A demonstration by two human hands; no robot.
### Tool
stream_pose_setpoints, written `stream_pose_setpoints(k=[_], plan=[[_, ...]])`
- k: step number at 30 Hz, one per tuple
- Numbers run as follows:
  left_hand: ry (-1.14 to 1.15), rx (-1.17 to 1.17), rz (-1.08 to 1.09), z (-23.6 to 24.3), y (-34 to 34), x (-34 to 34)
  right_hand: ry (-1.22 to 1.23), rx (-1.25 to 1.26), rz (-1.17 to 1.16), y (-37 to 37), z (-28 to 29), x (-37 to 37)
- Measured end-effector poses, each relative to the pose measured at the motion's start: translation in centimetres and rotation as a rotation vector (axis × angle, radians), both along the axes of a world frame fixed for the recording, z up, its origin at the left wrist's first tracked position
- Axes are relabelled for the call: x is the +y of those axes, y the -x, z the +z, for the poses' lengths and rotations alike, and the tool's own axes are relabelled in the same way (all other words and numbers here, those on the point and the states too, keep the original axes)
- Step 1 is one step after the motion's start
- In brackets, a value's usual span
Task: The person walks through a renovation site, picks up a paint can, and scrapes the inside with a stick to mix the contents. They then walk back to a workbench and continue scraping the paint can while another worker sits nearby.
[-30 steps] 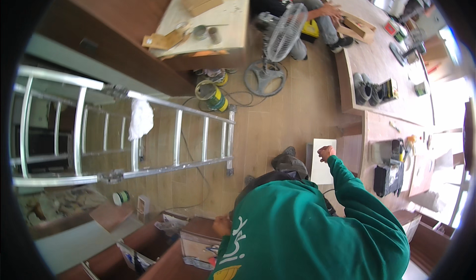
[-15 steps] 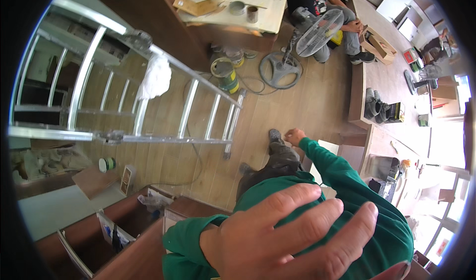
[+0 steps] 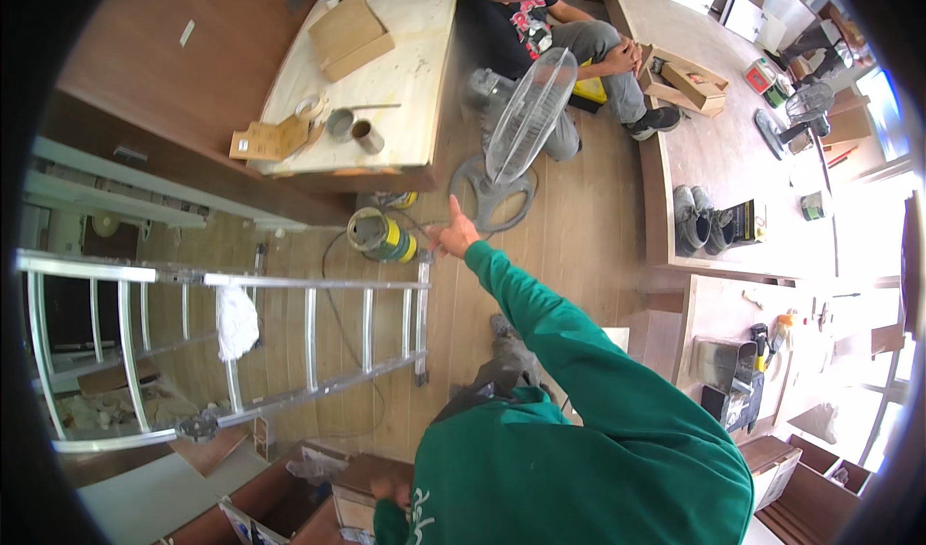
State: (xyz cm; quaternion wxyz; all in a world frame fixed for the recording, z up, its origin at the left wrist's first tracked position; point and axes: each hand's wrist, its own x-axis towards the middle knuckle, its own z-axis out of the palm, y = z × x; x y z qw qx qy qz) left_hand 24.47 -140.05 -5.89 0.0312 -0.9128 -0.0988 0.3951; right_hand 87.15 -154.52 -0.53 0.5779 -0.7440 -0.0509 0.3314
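My right hand point(image 3: 453, 233) reaches forward in a green sleeve, index finger stretched out and the other fingers apart, with nothing held. It is close to the end of an aluminium folding ladder point(image 3: 311, 338); whether it touches is hard to tell. Just left of the hand stands a paint can point(image 3: 378, 236) with a yellow and green label. Low in the picture, my left hand point(image 3: 390, 490) is at my left side, small and blurred, its fingers indistinct. A white cloth point(image 3: 236, 323) hangs over the ladder.
Beyond my right hand stands a pedestal fan point(image 3: 526, 121), its round base on the wood floor. A person point(image 3: 579, 43) sits behind it. A worktable point(image 3: 415, 53) holds cans and cardboard. Shoes point(image 3: 702, 219) rest on a platform at right. Open drawers are at lower left.
My left hand has dropped from close in front of the camera to my left side. My right arm has stretched forward and left, toward the ladder's end. The view has shifted.
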Motion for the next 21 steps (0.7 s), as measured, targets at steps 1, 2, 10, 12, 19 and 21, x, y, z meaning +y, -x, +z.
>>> stream_pose_setpoints(k=[1, 2, 10, 12, 19, 21], plan=[[0.066, 0.131, 0.168, 0.4, 2.3, -1.7, -0.008, 0.001, -0.004, -0.7, -0.7, 0.6], [0.167, 0.213, 0.571, 0.7, 3.6, -3.4, -0.004, 0.001, 0.009, -0.9, -1.6, 1.4], [0.49, -0.612, 2.148, 6.7, 2.0, -7.8, -0.032, 0.226, 0.509, 7.7, -7.8, 4.1], [0.401, -0.935, 2.218, 8.2, -1.7, -8.0, -0.054, 0.242, 0.594, 11.0, -7.0, 4.9], [0.236, -1.087, 2.114, 1.3, -2.1, -13.6, -0.029, 0.037, 1.009, 18.1, -2.5, 12.0], [0.178, -1.095, 2.136, 0.0, -1.5, -14.4, -0.077, -0.076, 1.082, 19.8, -1.0, 14.6]])
